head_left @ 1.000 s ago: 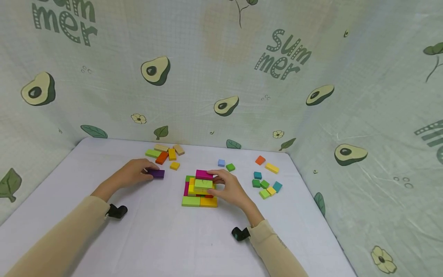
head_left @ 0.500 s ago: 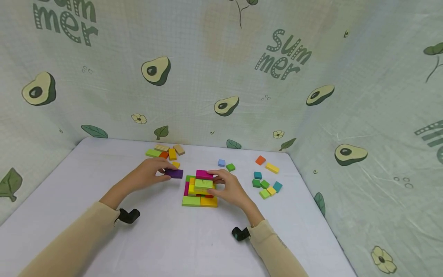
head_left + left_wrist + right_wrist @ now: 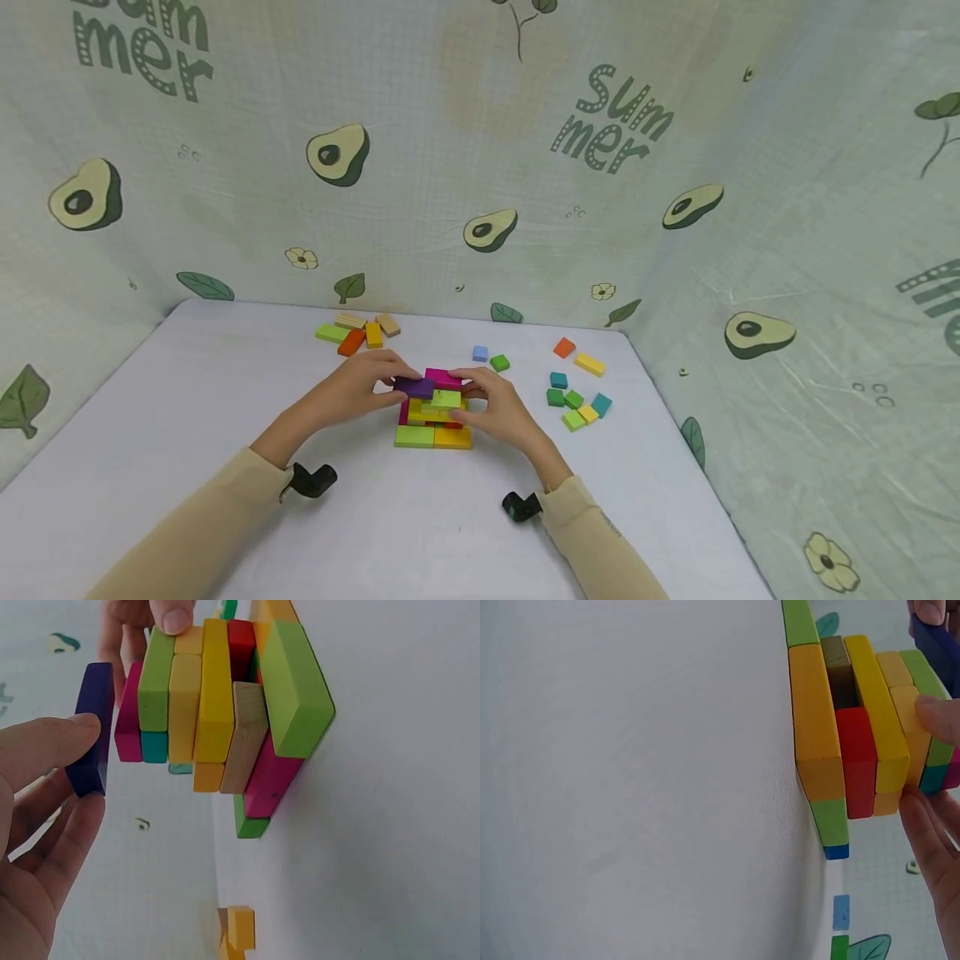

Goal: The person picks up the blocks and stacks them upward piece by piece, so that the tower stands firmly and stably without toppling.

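A tower of coloured wooden blocks (image 3: pixel 415 437) stands on the white tabletop, wider at its base. My left hand (image 3: pixel 347 392) pinches a purple block (image 3: pixel 94 735) between thumb and fingers. In the left wrist view that block hangs beside the tower's top, with a gap between it and the magenta block (image 3: pixel 129 720). At the tower's right side, my right hand (image 3: pixel 501 408) holds the upper layers. Its thumb touches a pale yellow block (image 3: pixel 907 712) in the right wrist view, and its fingers reach round the far side.
Behind the left hand lie several loose blocks, among them an orange-red one (image 3: pixel 351 342) and a lime one (image 3: pixel 332 332). A light blue block (image 3: pixel 480 353) sits behind the tower. Several more, including a long yellow block (image 3: pixel 590 364), are scattered at the right. A printed cloth (image 3: pixel 420 192) hangs behind.
My left hand has carried the purple block rightward, from the left part of the table to the tower's top. The right hand has stayed at the tower.
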### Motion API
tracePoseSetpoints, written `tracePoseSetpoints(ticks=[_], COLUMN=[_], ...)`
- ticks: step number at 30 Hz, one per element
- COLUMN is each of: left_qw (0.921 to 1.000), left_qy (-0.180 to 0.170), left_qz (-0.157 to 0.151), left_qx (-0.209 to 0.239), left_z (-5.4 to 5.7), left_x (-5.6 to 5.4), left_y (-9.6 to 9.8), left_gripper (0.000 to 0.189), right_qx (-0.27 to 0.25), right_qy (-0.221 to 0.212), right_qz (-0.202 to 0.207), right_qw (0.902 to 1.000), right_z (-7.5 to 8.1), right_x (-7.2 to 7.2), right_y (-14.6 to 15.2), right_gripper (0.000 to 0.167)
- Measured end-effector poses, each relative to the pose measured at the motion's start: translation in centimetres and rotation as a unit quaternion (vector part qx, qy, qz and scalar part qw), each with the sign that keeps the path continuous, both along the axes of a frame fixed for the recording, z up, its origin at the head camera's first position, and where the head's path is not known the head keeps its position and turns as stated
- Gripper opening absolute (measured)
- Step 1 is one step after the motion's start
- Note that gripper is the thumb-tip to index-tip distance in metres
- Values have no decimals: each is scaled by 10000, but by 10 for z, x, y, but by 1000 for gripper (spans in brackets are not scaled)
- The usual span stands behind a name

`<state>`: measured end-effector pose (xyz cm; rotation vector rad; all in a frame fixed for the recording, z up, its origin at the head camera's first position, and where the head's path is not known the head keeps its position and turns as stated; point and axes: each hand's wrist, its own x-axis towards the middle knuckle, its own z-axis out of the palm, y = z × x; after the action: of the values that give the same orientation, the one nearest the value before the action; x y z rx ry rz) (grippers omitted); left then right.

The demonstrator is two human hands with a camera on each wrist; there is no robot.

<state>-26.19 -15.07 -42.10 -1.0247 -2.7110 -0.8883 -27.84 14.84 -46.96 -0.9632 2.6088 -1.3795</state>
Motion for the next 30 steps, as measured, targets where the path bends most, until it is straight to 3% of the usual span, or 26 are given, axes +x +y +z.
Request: tracePoseSetpoints(ticks=[18, 30], left_qw=[9997, 9987], left_qy=[-117, -144], left_qz=[33, 408], left_qx=[221, 286], left_z=[-8, -16], left_x=[-2, 1], left_y=[31, 39], left_gripper=[32, 30], right_qx=[-16, -9], right_qy=[38, 50], right_qz=[47, -28], right_qw=[10000, 10000], right_z=[3, 2], right_x=[2, 2], right_y=[-1, -2], right_gripper=[61, 62])
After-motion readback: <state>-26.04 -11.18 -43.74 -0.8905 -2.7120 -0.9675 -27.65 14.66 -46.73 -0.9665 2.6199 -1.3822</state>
